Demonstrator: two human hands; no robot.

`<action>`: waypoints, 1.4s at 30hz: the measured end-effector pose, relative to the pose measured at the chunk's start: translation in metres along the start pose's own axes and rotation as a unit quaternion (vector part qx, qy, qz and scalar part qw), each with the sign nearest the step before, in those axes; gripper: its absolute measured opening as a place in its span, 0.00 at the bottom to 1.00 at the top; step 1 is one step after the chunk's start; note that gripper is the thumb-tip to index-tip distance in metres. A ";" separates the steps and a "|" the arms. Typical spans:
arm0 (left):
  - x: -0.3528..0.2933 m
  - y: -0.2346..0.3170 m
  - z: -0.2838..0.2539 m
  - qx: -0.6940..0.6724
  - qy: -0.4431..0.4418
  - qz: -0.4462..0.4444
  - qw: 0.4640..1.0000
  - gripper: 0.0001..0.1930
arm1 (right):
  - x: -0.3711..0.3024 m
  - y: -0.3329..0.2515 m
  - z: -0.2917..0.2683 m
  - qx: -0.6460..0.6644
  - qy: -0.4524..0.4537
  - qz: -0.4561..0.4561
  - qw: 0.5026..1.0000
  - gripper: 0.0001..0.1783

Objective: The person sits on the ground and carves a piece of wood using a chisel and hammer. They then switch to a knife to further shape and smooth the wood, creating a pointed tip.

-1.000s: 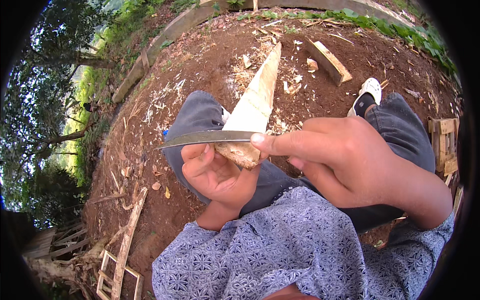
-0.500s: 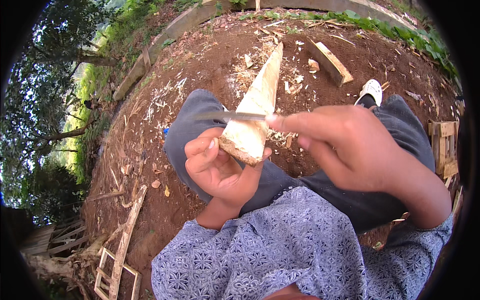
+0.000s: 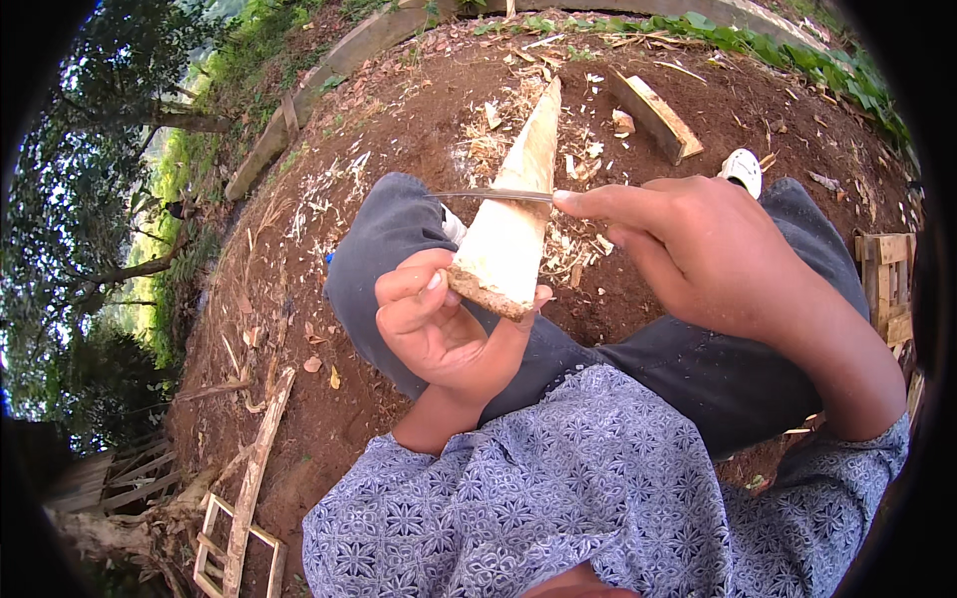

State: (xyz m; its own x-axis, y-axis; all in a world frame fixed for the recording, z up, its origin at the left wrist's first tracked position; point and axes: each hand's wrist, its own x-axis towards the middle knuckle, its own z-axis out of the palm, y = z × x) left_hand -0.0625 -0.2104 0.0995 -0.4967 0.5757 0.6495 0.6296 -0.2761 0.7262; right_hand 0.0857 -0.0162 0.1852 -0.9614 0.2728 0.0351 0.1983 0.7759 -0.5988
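Note:
A pale, tapering piece of wood [image 3: 508, 242] slants away from me between my knees, its broad rough end toward my body. My left hand [image 3: 449, 324] grips that near end from below, fingers on the left edge and thumb at the right. Across the wood's upper face lies a knife [image 3: 503, 194], its thin blade pointing left past the edge. My right hand [image 3: 698, 249] is closed round the knife's handle, which the fingers hide, with the index finger stretched along toward the blade.
Wood shavings [image 3: 583, 249] litter the brown soil. Beyond my right knee lies a thick wooden offcut [image 3: 658, 120]. A long plank [image 3: 259, 468] rests over a wooden frame [image 3: 209, 538] at lower left. Slatted wood [image 3: 885, 284] stands at the right. A low concrete edge [image 3: 349, 80] runs along the back.
The knife and my right hand have moved away from me along the wood, toward its far end. My left hand keeps its hold, shifted very slightly.

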 end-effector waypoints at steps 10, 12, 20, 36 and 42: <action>0.005 -0.008 0.004 0.003 -0.025 0.019 1.000 0.42 | 0.000 0.006 -0.010 0.005 -0.036 0.047 0.998 0.22; 0.011 -0.006 0.007 -0.001 -0.014 0.033 0.999 0.42 | 0.001 0.005 -0.013 0.097 -0.047 0.088 0.990 0.23; 0.011 -0.003 0.007 -0.006 0.031 0.015 0.999 0.44 | -0.009 0.006 -0.013 0.177 0.000 -0.015 0.984 0.27; 0.005 -0.009 0.004 0.008 0.029 0.018 0.999 0.43 | -0.007 -0.008 -0.010 0.184 -0.035 -0.022 0.982 0.23; 0.006 -0.003 0.006 -0.023 0.020 0.005 1.000 0.43 | -0.002 0.004 -0.006 0.170 -0.053 0.035 0.983 0.25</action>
State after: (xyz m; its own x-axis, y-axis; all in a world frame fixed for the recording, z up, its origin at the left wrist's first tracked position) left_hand -0.0635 -0.2014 0.0993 -0.5144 0.5421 0.6644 0.6068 -0.3173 0.7287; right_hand 0.0901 -0.0102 0.1875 -0.9656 0.2443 -0.0891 0.2076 0.5178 -0.8299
